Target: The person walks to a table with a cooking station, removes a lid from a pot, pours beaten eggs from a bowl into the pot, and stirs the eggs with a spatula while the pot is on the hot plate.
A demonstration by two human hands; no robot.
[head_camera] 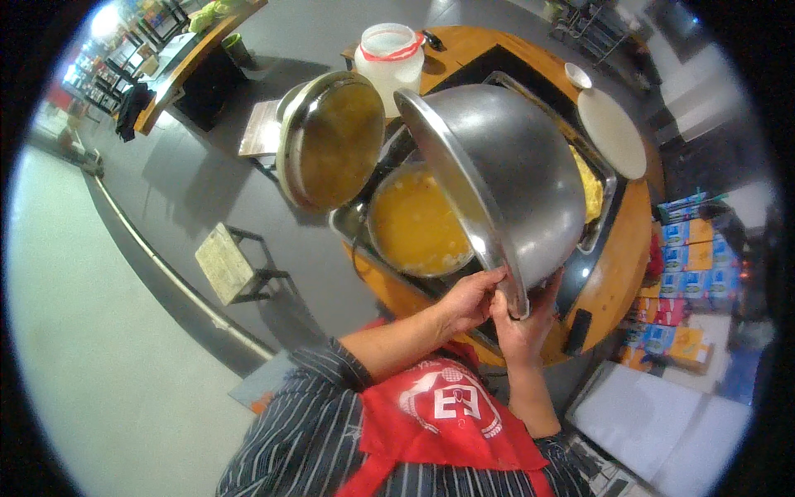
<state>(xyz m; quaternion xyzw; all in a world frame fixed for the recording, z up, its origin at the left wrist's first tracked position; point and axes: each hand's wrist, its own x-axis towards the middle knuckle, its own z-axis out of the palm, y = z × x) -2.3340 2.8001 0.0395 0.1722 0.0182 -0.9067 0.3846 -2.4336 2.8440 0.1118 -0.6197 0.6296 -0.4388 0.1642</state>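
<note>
A large stainless steel bowl is tilted steeply on its side, its mouth facing left. My left hand grips the near end of its rim with the thumb on the edge. Beside it my right hand holds the same end, its fingers reaching behind the outer wall. Left of the bowl and partly hidden by it stands a round metal pan of yellow liquid with pale bits at its edge. Whether anything is inside the steel bowl cannot be seen. Behind the pan is a round pot of brownish liquid.
A wooden round table carries a metal tray, a yellow item, a white oval plate, a small white bowl and a black object. A white plastic jar stands behind. A stool is at left.
</note>
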